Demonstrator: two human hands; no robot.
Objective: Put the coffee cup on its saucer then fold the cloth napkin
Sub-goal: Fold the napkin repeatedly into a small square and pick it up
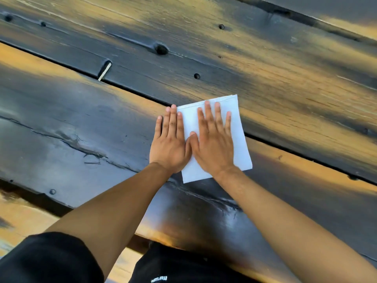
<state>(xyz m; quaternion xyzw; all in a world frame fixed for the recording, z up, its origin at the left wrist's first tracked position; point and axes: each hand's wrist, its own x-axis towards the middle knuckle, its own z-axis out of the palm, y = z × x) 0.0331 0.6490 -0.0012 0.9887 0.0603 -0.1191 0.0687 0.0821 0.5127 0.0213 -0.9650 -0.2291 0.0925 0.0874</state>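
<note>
Clothing (51, 260): black fabric, soft and matte, lay nearest the camera below both forearms; a small line of white lettering showed on it, too small to read.
Left forearm (114, 203): bare, it ran up from the black sleeve toward the left hand.
Table (61, 123): broad dark wooden planks with a glossy, worn finish stretched away to the left of and beyond the hands; long cracks, round knots and narrow gaps between boards marked the grain, and warm orange light streaked the surface.
Left hand (169, 144): flat, palm down, fingers straight and close together, gripping nothing; most of it rested on the wood, its thumb side overlapping the napkin's left edge.
Cloth napkin (239, 127): white, smooth, folded into a roughly square shape with layered edges showing at its far side; it lay flat on the table under the right hand and just right of the left hand.
Right hand (214, 141): flat, palm down, fingers straight and slightly spread, pressing on the napkin; its thumb touched the left hand's thumb.
</note>
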